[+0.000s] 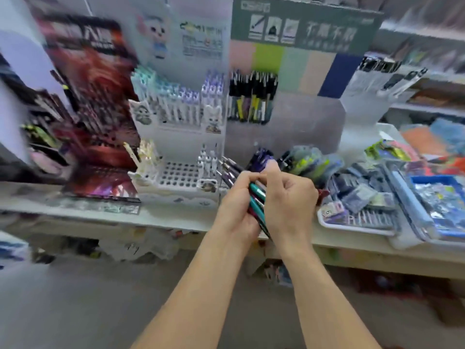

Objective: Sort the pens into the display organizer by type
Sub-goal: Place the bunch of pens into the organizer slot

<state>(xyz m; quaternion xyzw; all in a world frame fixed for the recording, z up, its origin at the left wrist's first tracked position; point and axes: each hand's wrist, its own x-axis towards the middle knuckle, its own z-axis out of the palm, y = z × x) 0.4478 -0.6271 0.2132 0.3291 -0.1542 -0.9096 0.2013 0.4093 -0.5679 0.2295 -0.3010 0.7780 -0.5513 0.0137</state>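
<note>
Pens (257, 197) — one bundle, two hands (264, 197)

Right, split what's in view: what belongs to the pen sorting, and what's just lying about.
Job:
- bundle of pens, gripped by left hand and right hand
- white organizer, many holes unfilled

Lying about:
- red poster
- blue tray
- packets

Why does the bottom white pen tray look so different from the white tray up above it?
The bottom tray shows many bare round holes, with just a few white pens standing along its right edge; the upper tray is packed with pens right across. The bottom tray sits nearer the hands, the upper tray behind and higher. Both are white, with cartoon animal stickers at the front corners.
</note>
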